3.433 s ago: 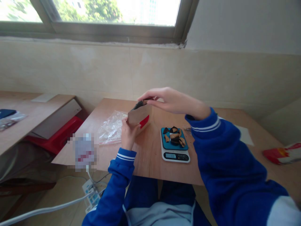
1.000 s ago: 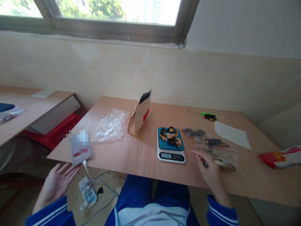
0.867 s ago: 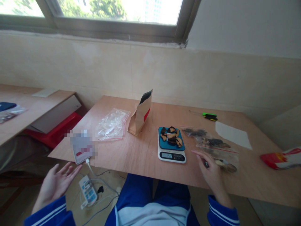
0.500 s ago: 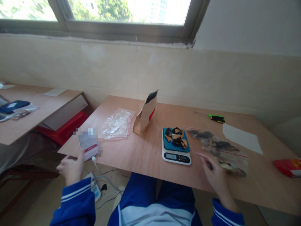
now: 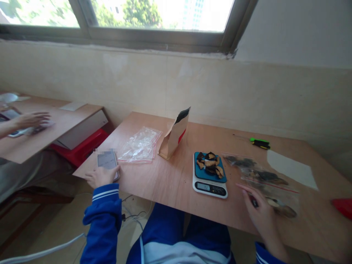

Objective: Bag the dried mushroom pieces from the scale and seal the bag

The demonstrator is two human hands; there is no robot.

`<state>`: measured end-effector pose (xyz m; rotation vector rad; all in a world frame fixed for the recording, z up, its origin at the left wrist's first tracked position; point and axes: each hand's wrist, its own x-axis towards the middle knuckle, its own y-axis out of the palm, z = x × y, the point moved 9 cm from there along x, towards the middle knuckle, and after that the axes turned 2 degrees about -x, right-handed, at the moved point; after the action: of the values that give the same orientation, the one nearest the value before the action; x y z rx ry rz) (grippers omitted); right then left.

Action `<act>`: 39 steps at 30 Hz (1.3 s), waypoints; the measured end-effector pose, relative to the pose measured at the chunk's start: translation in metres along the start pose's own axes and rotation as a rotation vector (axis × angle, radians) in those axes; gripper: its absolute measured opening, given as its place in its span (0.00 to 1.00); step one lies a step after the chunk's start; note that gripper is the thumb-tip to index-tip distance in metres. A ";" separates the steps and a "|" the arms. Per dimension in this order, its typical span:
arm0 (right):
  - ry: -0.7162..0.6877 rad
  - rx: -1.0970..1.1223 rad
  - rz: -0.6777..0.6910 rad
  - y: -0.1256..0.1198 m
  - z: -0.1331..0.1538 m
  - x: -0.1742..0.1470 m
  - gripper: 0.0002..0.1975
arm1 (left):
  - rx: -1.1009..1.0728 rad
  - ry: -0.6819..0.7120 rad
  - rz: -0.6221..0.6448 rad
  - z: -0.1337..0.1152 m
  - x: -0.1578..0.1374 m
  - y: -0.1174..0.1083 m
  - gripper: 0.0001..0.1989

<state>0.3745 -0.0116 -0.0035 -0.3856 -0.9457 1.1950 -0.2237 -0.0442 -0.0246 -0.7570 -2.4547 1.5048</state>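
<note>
My left hand (image 5: 102, 177) rests over the lower end of a phone (image 5: 107, 160) at the table's left edge, its thumb and fingers round the sides. My right hand (image 5: 258, 207) is curled beside the zip bags, with a small dark object (image 5: 253, 201) showing at its fingers; its kind is unclear. A kitchen scale (image 5: 210, 187) with a blue top and lit display stands between my hands. Dried dark-and-tan slices (image 5: 210, 165), like dried mushroom, lie on it. Clear zip bags (image 5: 291, 192) of similar dried pieces lie right of the scale.
An open kraft paper bag (image 5: 173, 141) stands behind the scale, near empty-looking clear bags (image 5: 140, 145). White paper (image 5: 291, 167), a green-and-black screwdriver (image 5: 260, 143) and a red packet (image 5: 342, 207) lie rightward. Another person's hand (image 5: 34, 119) is over the left table. A white cable (image 5: 55, 249) crosses below.
My left hand has moved right onto the phone, and the phone's plugged-in cable no longer shows at its end. Another person's hand has appeared at the left table. My right hand stays by the bags.
</note>
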 end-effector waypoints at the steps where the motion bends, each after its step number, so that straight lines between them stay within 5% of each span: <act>1: 0.001 -0.001 0.004 0.001 0.000 0.000 0.17 | 0.045 -0.038 -0.032 0.004 -0.003 -0.005 0.48; 6: 0.003 -0.004 0.017 0.004 0.004 0.002 0.17 | 0.039 -0.017 -0.154 0.005 -0.036 -0.033 0.47; 14: 0.017 0.007 0.072 0.022 -0.002 0.002 0.17 | -0.229 0.437 -0.518 -0.065 -0.150 -0.108 0.43; 20: 0.037 0.046 0.108 0.029 0.001 0.002 0.17 | -0.274 0.541 -0.532 -0.088 -0.190 -0.119 0.44; 30: 0.037 0.031 0.099 0.029 0.006 0.001 0.18 | -0.264 0.561 -0.524 -0.092 -0.190 -0.114 0.42; 34: -0.013 0.133 0.143 0.041 0.045 0.015 0.16 | -0.257 0.565 -0.526 -0.092 -0.189 -0.112 0.43; 39: -0.331 0.248 0.479 0.089 0.167 0.044 0.13 | -0.241 0.553 -0.512 -0.091 -0.186 -0.108 0.42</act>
<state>0.1907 0.0244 0.0489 -0.2216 -1.0003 1.8352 -0.0647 -0.1048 0.1352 -0.4419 -2.1788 0.7097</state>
